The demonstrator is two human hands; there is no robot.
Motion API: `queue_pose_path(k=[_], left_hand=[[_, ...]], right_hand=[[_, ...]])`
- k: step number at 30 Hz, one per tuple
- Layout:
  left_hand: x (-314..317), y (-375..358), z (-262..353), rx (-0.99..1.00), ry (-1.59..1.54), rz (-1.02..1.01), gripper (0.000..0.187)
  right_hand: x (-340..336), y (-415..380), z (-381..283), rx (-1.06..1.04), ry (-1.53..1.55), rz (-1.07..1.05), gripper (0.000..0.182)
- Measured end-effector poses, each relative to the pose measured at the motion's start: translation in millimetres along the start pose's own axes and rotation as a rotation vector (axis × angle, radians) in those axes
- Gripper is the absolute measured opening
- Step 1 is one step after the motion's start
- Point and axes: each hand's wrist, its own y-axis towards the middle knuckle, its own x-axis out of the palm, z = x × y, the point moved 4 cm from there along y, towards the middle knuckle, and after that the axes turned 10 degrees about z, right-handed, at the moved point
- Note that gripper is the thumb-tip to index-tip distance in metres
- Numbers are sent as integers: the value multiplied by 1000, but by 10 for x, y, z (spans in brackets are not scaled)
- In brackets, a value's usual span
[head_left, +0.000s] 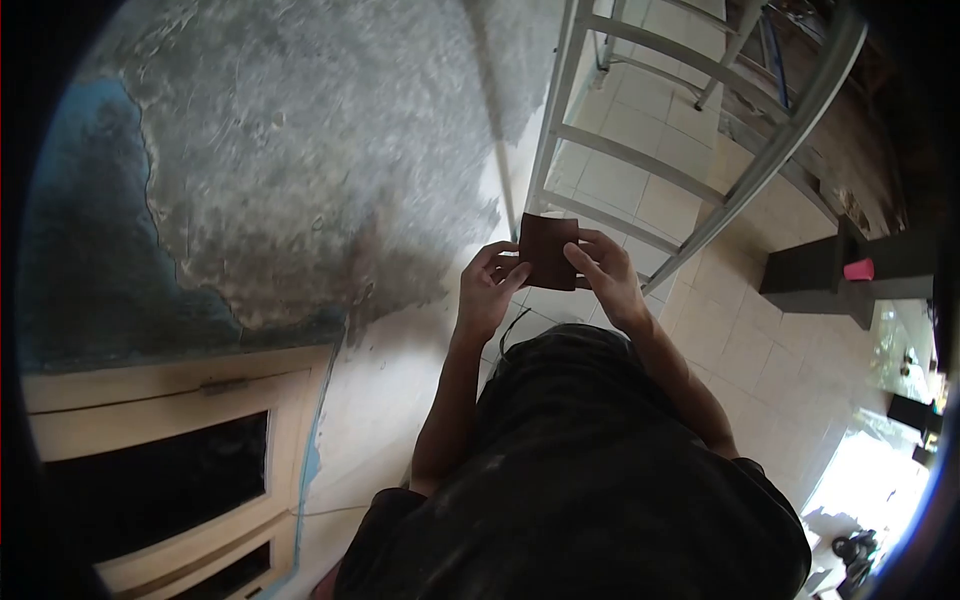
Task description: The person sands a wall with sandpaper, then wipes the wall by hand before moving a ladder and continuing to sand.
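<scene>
A small, roughly square piece of brown sandpaper (548,252) is held up in front of my body, slightly curved along its top edge. My left hand (490,283) pinches its left side, the thumb lying on the near face. On the opposite side my right hand (604,270) grips the right edge, thumb in front and fingers behind. The far face of the sheet is hidden from me. Beyond both hands stands a metal ladder (640,155).
To the left rises a wall (330,140) with rough grey patches and peeling blue paint. A pale wooden frame with dark panes (160,480) is at lower left. Light tiles (735,330) cover the floor. A pink cup (858,270) rests on a dark ledge at right.
</scene>
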Motion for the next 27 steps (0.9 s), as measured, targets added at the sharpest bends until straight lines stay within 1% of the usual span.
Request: queue_pose_path(k=[2,3,6,7,10,13,16,18,19,24,27], left_hand=[[-40,-50,-82,10,-5,-4,28],[-39,-80,-85,87,47,-74,23],[-46,-202,-177,23,16,-73,22],[-83,-203,-251,50,29,-106,24],[-114,-263,-366,-10,10,-97,25],[-37,-371,-358,-190,-44,-104,26],[46,-430,-324,-312,-24,-45,35],[65,-430,-375,-303,-10,-76,41],[83,-428,-389,-295,-4,-91,44],[168,-452,-237,-282,-1,-121,46],[197,-417,-211,-233,-20,-179,47]], right_hand=[[3,6,94,41,-52,-2,40],[8,13,125,43,-80,-38,40],[38,53,242,40,-135,-119,40],[42,69,277,31,-141,-135,39],[28,106,310,34,-184,-151,37],[11,99,375,36,-197,-112,36],[-13,55,329,58,-214,-84,36],[-18,29,318,92,-214,-85,37],[-29,19,323,131,-170,-108,38],[-81,-29,328,347,114,-236,45],[-70,-69,212,409,223,-286,49]])
